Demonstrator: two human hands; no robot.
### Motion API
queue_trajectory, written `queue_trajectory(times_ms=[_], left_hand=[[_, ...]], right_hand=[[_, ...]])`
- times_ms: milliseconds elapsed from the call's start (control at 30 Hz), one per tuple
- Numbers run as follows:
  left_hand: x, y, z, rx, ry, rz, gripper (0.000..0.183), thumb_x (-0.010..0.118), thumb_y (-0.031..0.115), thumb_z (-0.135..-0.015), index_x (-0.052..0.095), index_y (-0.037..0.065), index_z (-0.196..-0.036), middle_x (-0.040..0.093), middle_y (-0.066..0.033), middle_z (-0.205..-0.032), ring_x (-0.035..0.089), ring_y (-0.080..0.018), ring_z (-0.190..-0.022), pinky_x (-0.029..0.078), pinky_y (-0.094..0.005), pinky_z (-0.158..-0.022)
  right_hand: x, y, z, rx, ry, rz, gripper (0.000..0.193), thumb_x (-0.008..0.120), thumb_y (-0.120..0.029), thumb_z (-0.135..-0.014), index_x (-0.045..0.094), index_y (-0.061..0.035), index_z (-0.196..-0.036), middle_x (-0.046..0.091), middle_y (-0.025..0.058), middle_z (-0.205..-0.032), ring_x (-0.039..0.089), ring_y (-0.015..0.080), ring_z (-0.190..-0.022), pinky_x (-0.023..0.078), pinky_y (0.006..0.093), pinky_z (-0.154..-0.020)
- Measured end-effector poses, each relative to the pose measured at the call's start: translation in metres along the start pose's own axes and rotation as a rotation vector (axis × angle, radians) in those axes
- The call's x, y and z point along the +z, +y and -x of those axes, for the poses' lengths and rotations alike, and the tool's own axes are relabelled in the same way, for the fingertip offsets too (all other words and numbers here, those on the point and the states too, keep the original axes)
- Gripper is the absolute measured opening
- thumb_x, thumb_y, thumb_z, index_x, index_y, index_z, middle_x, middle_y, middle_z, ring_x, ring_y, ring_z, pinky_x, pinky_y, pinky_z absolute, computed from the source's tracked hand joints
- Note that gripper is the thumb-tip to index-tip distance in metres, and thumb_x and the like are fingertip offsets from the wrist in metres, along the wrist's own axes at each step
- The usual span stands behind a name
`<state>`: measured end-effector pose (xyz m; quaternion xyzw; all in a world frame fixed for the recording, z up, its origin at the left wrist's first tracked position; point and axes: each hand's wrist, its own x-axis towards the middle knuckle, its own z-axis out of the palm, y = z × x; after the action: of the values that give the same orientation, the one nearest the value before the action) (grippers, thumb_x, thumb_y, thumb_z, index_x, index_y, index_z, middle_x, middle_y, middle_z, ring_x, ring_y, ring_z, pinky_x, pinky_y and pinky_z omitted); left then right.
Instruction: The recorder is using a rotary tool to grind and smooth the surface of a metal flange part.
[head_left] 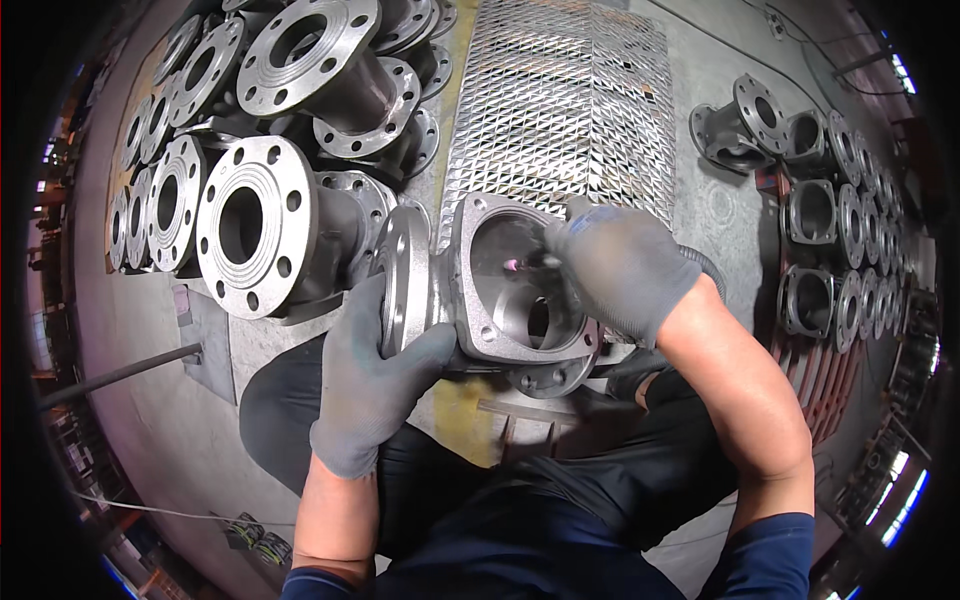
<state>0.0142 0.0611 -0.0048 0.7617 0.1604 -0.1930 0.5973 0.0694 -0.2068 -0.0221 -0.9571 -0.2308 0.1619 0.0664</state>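
Note:
A grey cast metal valve body [465,320] stands in front of me, its squarish flange with corner bolt holes facing up and toward me. My left hand [372,372], in a grey glove, is closed round the round flange [405,285] on the casting's left side, thumb toward me. My right hand [622,262], gloved too, wraps a die grinder whose body is mostly hidden by the fingers. Its small pink grinding tip [515,265] reaches into the casting's opening; whether it touches the wall I cannot tell. A ribbed dark hose [705,268] shows behind the right wrist.
Several flanged castings [245,228] are stacked close on the left. More castings [812,212] stand in rows on a reddish rack at the right, and one casting [742,122] sits apart on the floor. A patterned metal plate [560,100] lies ahead. A dark bar [120,375] juts in at left.

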Motion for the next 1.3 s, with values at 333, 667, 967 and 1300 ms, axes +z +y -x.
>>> queue_trajectory(times_ms=[333, 667, 967, 1300], left_hand=[[0.004, 0.008, 0.003, -0.069, 0.002, 0.140, 0.052, 0.079, 0.007, -0.091, 0.061, -0.009, -0.137, 0.075, -0.0090, -0.101, 0.069, -0.0098, -0.077, 0.058, -0.0276, -0.067], [0.003, 0.010, 0.000, -0.010, -0.004, 0.072, 0.051, 0.079, 0.007, -0.091, 0.061, -0.010, -0.134, 0.075, -0.0080, -0.098, 0.069, -0.0099, -0.076, 0.057, -0.0272, -0.065], [-0.024, -0.012, -0.008, -0.032, 0.031, 0.245, 0.052, 0.071, 0.010, -0.093, 0.062, -0.010, -0.140, 0.075, -0.0108, -0.103, 0.069, -0.0124, -0.079, 0.057, -0.0275, -0.071], [-0.047, -0.032, -0.011, -0.011, -0.053, 0.163, 0.064, 0.078, 0.030, -0.097, 0.060, -0.008, -0.146, 0.075, -0.0073, -0.109, 0.069, -0.0128, -0.086, 0.053, -0.0273, -0.072]], right_hand=[[0.000, -0.006, 0.005, 0.025, 0.067, -0.003, 0.015, 0.069, -0.011, -0.097, 0.080, -0.0064, -0.105, 0.078, 0.0174, -0.111, 0.080, 0.0341, -0.101, 0.066, 0.0451, -0.084], [0.003, -0.015, 0.001, 0.059, -0.029, 0.008, 0.015, 0.072, -0.017, -0.097, 0.082, -0.0076, -0.104, 0.079, 0.0158, -0.108, 0.080, 0.0325, -0.104, 0.065, 0.0450, -0.087], [-0.011, 0.010, -0.006, -0.012, 0.071, -0.186, 0.016, 0.069, -0.014, -0.096, 0.081, -0.0041, -0.101, 0.078, 0.0206, -0.100, 0.079, 0.0398, -0.095, 0.064, 0.0492, -0.084], [-0.007, 0.006, -0.041, -0.133, 0.047, -0.225, 0.017, 0.070, -0.012, -0.097, 0.084, -0.0034, -0.104, 0.082, 0.0201, -0.101, 0.081, 0.0381, -0.097, 0.065, 0.0466, -0.085]])
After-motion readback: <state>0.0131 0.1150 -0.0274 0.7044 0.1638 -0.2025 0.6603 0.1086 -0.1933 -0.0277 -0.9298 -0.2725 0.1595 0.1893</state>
